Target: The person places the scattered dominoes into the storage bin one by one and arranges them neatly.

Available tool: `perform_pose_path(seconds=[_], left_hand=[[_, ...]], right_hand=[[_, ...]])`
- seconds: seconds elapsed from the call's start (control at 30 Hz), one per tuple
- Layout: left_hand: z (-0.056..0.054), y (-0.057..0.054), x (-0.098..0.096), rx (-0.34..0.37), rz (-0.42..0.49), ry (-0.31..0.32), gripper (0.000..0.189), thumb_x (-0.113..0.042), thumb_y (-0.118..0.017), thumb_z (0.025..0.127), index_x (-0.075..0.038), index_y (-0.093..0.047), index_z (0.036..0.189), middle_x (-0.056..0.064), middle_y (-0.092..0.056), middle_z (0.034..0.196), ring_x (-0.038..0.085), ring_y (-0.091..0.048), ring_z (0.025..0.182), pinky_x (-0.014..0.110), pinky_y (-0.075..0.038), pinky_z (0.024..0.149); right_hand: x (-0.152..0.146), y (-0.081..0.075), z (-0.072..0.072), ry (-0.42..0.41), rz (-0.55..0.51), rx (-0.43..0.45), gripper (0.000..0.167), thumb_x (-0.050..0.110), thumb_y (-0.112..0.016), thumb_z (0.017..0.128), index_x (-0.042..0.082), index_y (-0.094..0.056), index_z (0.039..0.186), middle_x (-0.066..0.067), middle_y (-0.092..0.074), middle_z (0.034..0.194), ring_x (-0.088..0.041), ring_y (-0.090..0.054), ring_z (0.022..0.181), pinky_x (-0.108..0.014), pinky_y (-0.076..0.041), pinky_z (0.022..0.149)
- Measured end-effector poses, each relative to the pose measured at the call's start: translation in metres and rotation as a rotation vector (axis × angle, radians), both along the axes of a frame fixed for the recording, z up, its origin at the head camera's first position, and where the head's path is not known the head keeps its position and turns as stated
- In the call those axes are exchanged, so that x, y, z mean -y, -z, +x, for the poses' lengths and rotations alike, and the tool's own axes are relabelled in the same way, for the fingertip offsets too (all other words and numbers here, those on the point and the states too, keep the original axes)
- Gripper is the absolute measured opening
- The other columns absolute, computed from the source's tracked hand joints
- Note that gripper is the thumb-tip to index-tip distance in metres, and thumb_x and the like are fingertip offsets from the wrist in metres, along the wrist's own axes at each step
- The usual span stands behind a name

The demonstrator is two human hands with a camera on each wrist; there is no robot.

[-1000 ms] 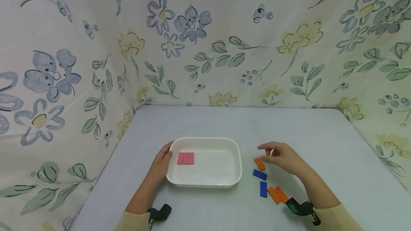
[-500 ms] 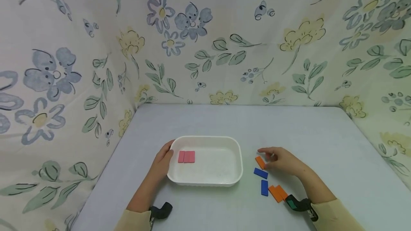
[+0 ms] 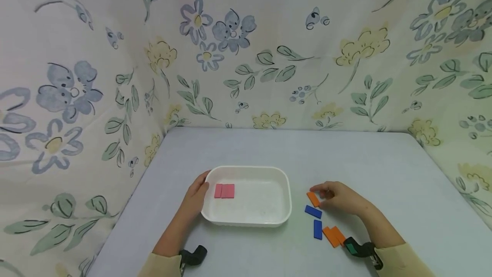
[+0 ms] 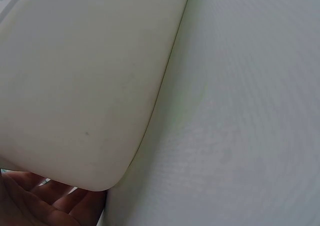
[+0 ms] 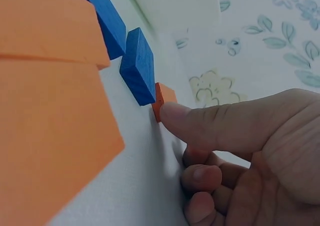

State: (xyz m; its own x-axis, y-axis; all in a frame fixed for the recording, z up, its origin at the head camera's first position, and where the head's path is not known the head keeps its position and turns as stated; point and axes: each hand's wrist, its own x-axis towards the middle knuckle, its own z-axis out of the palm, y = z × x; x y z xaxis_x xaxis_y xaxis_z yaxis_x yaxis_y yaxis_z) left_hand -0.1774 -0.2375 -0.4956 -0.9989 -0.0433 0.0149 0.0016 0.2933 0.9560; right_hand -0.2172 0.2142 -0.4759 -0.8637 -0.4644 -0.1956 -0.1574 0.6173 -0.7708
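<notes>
My left hand (image 3: 195,194) holds the left end of a white tray (image 3: 246,224), thumb at the rim and fingers along the outside. In the left wrist view its fingers (image 4: 75,206) curl beside the tray wall (image 4: 90,85). Several pink blocks (image 3: 227,191) lie flat in the tray's left part. To the right, my right hand (image 3: 342,198) pinches an orange block (image 3: 313,199) on the table, index finger at its far end and thumb at its near end. In the right wrist view the thumb covers part of that orange block (image 5: 169,92); the other fingers are curled.
Just nearer than the pinched block lie two blue blocks, one slanted (image 3: 313,211) and one upright in view (image 3: 317,229). Orange blocks (image 3: 331,237) lie beside them, partly behind the right wrist camera (image 3: 359,248). A floral curtain (image 3: 246,76) hangs around the white table (image 3: 269,148).
My right hand has come down and nearer, its index finger and thumb closing onto the ends of the orange block. My left hand has stayed on the tray.
</notes>
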Motion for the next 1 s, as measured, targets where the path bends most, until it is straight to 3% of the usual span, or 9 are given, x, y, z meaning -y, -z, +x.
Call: perform_pose_path(seconds=[0.43,1.0], left_hand=[[0.0026,-0.0006,0.0,0.002,0.004,-0.002,0.044,-0.017,-0.039,0.109,-0.009,-0.041,0.151,0.013,-0.041,0.155,0.031,-0.035,0.143,0.053,-0.027,0.115],[0.0029,0.0004,-0.0015,-0.009,-0.046,-0.015,0.043,-0.015,-0.039,0.107,-0.011,-0.043,0.15,0.012,-0.044,0.152,0.032,-0.038,0.141,0.055,-0.03,0.114]], right_hand=[[0.0027,0.0036,0.0024,0.044,0.012,-0.021,0.045,0.025,-0.085,0.08,0.008,-0.07,0.119,-0.005,-0.056,0.092,-0.023,-0.048,0.084,-0.026,-0.045,0.063],[0.0033,0.0012,0.007,0.06,0.03,-0.01,0.045,0.028,-0.084,0.081,0.01,-0.071,0.121,-0.003,-0.06,0.095,-0.023,-0.051,0.082,-0.029,-0.049,0.064]])
